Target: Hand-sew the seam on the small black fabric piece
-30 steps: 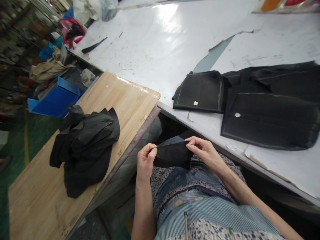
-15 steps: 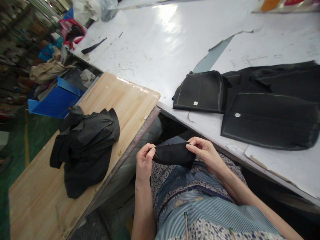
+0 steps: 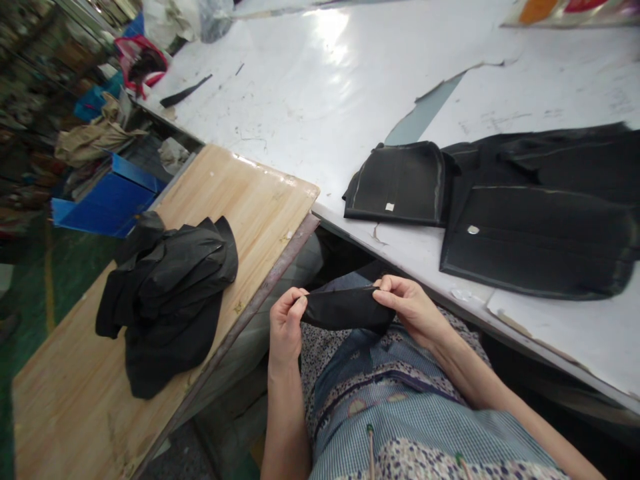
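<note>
A small piece of black fabric (image 3: 347, 311) is stretched between my two hands, above my lap. My left hand (image 3: 287, 327) pinches its left end between thumb and fingers. At the upper right corner, my right hand (image 3: 407, 307) pinches the same piece. Its top edge runs nearly straight from one hand to the other, and the lower edge hangs in a curve. On the wooden board to the left lies a crumpled heap of black fabric pieces (image 3: 175, 300). Flat black sewn pieces (image 3: 540, 240) with pale edge lines lie on the white table to the right, one smaller black panel (image 3: 400, 183) beside them.
The white table (image 3: 290, 100) spans the far side, its covering torn in places. A wooden board (image 3: 240, 193) adjoins it at left. Beyond the board are a blue box (image 3: 107, 200) and a pink-red bag (image 3: 140, 63). A dark strip (image 3: 185, 92) lies on the table.
Both hands keep their pinch on the black fabric, which stays stretched. My left hand has shifted very slightly left. The whole view has also drifted a little.
</note>
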Motion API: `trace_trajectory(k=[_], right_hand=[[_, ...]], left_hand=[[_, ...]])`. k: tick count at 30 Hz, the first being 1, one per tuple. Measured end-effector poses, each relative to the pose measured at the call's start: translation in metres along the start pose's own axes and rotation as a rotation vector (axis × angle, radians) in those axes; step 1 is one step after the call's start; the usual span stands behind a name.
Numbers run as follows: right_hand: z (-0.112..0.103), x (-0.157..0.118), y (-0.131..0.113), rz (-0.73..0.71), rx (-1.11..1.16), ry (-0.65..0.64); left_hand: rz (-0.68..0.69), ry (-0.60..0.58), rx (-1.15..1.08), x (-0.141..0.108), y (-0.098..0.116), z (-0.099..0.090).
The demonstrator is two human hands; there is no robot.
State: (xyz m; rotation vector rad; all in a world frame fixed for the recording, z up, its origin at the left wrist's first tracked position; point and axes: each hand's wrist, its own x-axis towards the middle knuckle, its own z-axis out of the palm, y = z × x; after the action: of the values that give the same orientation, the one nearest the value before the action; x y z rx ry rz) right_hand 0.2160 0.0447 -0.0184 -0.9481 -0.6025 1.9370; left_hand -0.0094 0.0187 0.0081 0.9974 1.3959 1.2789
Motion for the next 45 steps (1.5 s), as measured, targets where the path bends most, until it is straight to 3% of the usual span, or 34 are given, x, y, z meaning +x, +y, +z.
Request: trace_trajectory(k=[5,11,15,20,24,29,36,45], right_hand=[[0.005,0.001,-0.003,0.019,0.024,0.011],[0.015,0.004,-0.014,-0.038,-0.146,-0.071],[0.024,0.005,-0.02,-0.09,-0.263,-0.173],[0.028,0.003,-0.023,-0.174,-0.384,-0.241],[0.025,0.0,-0.02,-0.242,-0.496,-0.296],[0.021,-0.004,-0.015,-0.396,-0.699,-0.286],[0.02,-0.006,-0.01,-0.56,-0.739,-0.164],[0.013,-0.006,-0.005,-0.596,-0.8,-0.171]], left_hand=[[-0.002,-0.009,0.075,-0.001,-0.002,-0.007],[0.125,-0.097,0.508,-0.006,0.019,-0.014],[0.309,-0.239,0.771,-0.012,0.039,0.002],[0.43,-0.258,0.895,-0.018,0.04,0.027],[0.293,-0.28,0.741,-0.021,0.028,0.037],[0.063,-0.218,0.493,-0.019,0.016,0.04],[-0.03,-0.176,0.339,-0.015,0.012,0.044],[-0.233,-0.192,0.149,-0.014,0.002,0.046]])
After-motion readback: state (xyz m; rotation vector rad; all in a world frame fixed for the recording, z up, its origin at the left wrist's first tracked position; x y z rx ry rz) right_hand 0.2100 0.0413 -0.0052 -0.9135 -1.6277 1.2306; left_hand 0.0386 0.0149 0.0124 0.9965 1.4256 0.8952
